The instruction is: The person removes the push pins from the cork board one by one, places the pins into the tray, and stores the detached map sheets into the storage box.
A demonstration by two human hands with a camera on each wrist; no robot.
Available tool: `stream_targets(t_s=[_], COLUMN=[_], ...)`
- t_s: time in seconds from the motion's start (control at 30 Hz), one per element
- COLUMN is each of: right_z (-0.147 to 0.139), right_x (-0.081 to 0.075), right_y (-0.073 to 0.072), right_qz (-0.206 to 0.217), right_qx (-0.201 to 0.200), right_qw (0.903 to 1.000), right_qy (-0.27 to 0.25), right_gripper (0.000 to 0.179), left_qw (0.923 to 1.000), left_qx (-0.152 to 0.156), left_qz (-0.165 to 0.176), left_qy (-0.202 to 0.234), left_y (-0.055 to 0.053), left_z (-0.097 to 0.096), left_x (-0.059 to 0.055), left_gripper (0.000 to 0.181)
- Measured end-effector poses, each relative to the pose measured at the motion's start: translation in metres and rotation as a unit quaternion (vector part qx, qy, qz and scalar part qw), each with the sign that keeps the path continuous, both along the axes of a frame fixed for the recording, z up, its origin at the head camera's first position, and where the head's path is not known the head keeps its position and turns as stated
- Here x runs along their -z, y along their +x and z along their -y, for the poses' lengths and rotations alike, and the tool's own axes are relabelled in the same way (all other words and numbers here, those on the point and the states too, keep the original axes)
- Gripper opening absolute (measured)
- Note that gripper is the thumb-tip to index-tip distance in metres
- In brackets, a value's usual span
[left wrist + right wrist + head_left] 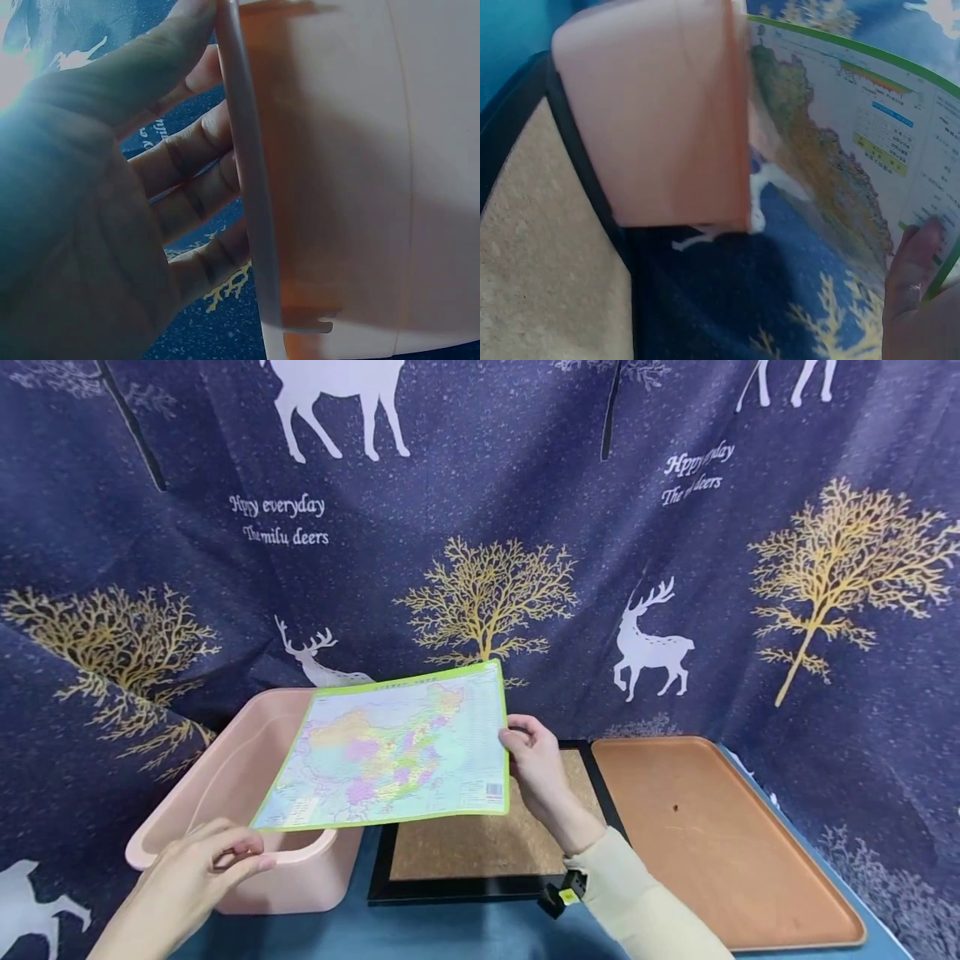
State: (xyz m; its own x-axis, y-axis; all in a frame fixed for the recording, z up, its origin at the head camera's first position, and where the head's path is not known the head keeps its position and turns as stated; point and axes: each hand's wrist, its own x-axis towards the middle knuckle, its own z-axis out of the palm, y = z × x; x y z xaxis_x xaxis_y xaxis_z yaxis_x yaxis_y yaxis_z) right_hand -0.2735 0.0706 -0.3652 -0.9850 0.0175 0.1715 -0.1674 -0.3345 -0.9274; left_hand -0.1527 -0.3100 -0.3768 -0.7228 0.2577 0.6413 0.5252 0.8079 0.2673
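Observation:
A thin printed map [397, 752] with a lime-green border is held up, slanted, in front of the pink plastic tub [300, 881] and partly over it. My right hand [536, 768] pinches its right edge; in the right wrist view that hand's thumb [915, 255] lies against the map's relief-printed underside [832, 142]. At the lower left corner, my left hand [191, 877] has thumb and forefinger curled in at the map. The left wrist view shows its other fingers [195, 202] spread behind the tub's rim [255, 172], which hides the fingertips.
A black-framed cork board [450, 852] lies on the blue table [420, 931], partly under the map. To its right lies a brown tray [720, 843]. Behind everything hangs a dark blue curtain [525, 485] with deer and trees. A small black device [562, 893] sits at my right wrist.

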Motion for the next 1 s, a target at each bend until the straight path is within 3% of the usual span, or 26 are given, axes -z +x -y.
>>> stream_targets(t_s=[0.33, 0.5, 0.73, 1.0], right_z=[0.039, 0.059, 0.096, 0.127], right_x=[-0.024, -0.037, -0.024, -0.019], right_y=[-0.024, -0.025, -0.015, -0.004], right_qz=[0.014, 0.012, 0.041, 0.039], right_qx=[-0.014, -0.026, -0.037, -0.065], right_qw=[0.9985, 0.9969, 0.9962, 0.9959], right_qy=[0.050, 0.073, 0.068, 0.050], right_gripper=[0.017, 0.017, 0.014, 0.010], left_qw=[0.9997, 0.9992, 0.9996, 0.9987], left_qx=[-0.006, -0.016, -0.010, -0.022], left_qz=[0.021, 0.032, 0.018, 0.042], left_qy=[0.012, 0.017, 0.019, 0.019], left_y=[0.000, 0.001, 0.001, 0.001], left_z=[-0.001, 0.000, 0.000, -0.001], left_x=[0.000, 0.000, 0.001, -0.001], left_gripper=[0.027, 0.028, 0.030, 0.028])
